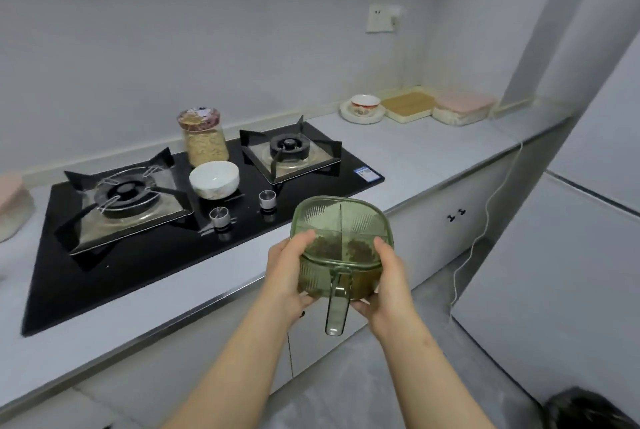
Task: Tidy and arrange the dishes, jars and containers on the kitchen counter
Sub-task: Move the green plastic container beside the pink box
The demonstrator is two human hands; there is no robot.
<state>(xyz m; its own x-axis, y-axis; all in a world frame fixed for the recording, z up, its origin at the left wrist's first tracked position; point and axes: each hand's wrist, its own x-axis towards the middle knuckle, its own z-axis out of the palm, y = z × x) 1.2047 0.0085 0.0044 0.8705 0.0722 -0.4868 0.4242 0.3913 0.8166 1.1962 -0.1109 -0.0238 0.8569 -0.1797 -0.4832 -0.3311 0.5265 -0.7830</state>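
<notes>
Forearms enter from the bottom edge. left hand (289, 276) and right hand (388, 285) clamp the green container (341, 231) from opposite sides: fingers curled under the base, thumbs up on the lid rim.

Container is in the air, off the counter (433, 148), straddling the line of its front edge (207, 300). Body is roughly square, with a four-way divided lid; dark contents sit in the two near sections. It's tipped so the lid faces the camera. Its handle (337, 307) is the only long axis, pointing down and back toward the person, between the wrists.

Room:
- Hob (138, 248) takes the left-centre, with a white bowl (214, 179) and jar (204, 141) between the burners.
- Bare counter runs right of the hob.
- Far corner is packed: patterned bowl (365, 104) on a plate (362, 116), then a tray (408, 105), then a pink-lidded box (462, 106).
- White cable (485, 221) hangs over the counter's right end.
</notes>
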